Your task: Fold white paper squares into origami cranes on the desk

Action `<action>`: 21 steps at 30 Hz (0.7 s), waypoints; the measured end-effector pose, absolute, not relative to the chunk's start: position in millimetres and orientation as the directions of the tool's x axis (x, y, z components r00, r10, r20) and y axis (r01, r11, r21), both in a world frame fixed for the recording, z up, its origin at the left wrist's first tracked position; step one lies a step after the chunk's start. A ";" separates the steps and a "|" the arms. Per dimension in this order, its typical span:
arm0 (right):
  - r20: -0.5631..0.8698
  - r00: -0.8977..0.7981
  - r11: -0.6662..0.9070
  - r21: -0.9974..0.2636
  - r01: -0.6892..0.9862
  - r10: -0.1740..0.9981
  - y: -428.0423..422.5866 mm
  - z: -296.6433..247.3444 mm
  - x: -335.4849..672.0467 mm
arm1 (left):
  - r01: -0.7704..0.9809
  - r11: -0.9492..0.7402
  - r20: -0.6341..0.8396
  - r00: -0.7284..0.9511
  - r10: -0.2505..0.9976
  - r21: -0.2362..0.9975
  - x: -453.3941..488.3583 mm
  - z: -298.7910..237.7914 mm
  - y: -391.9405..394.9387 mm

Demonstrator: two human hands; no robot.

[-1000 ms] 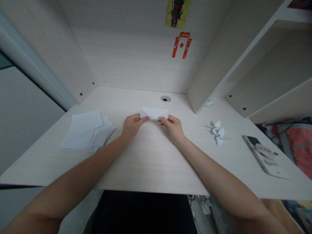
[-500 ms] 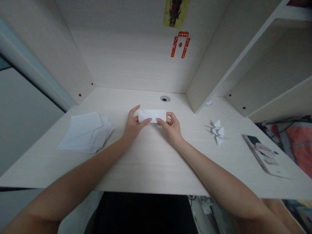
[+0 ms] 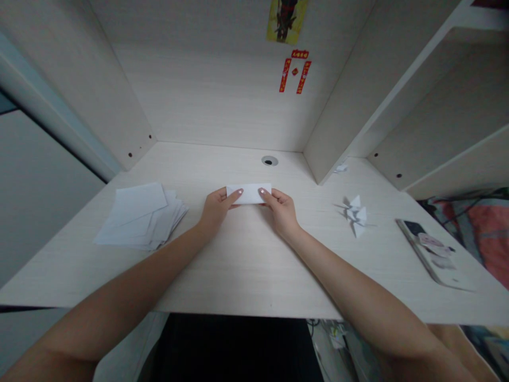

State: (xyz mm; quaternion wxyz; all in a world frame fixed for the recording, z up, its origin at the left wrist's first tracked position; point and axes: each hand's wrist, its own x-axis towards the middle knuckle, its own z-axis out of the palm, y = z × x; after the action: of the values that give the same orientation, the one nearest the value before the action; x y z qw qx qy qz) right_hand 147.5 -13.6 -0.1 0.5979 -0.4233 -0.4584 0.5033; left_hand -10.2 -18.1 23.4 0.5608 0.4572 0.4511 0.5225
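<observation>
We've got one white paper (image 3: pixel 250 194): narrow rectangle, long edges running left-right, visible face plain, looks flat. We have it by both short ends, between left hand (image 3: pixel 216 207) and right hand (image 3: pixel 283 208); number of layers we can't tell.

Appears to be a personal study corner, in a home or dormitory. Combines a pale wood-grain desk (image 3: pixel 246 260) with built-in shelving (image 3: pixel 445 101); includes red character strips (image 3: pixel 285 75), a yellow picture (image 3: pixel 287 21), a phone (image 3: pixel 431 254) and patterned fabric (image 3: pixel 491 228) alongside.
</observation>
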 end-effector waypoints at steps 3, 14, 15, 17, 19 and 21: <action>0.117 0.088 0.134 -0.968 -0.214 0.989 -13.2 -1.1 148.5 | -0.220 0.056 -0.040 0.077 0.996 0.974 -11.4 21.3 -16.2; 0.089 0.109 0.113 -0.965 -0.236 0.990 -11.3 -2.3 148.9 | -0.144 0.030 -0.020 0.066 0.998 0.989 -11.2 24.9 -18.4; 0.090 0.108 0.113 -0.966 -0.233 0.990 -11.2 -2.4 148.9 | -0.134 0.026 -0.017 0.066 0.998 0.991 -11.1 25.8 -19.0; 0.089 0.111 0.112 -0.968 -0.225 0.990 -11.0 -2.6 149.1 | -0.118 0.021 -0.013 0.067 0.998 0.993 -11.1 27.0 -19.8; 0.087 0.116 0.111 -0.968 -0.223 0.989 -11.0 -3.0 149.2 | -0.108 0.019 -0.012 0.072 0.997 0.994 -11.0 27.6 -20.5; 0.088 0.122 0.115 -0.966 -0.230 0.989 -11.1 -3.3 149.2 | -0.108 0.021 -0.013 0.069 0.997 0.994 -10.6 27.9 -21.0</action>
State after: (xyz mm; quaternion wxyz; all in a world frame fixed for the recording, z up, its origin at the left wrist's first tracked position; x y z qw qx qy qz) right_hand 149.2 -11.1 -3.3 0.6080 -0.4377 -0.4331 0.5012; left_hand -10.6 -21.0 27.9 0.5475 0.4847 0.4588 0.5047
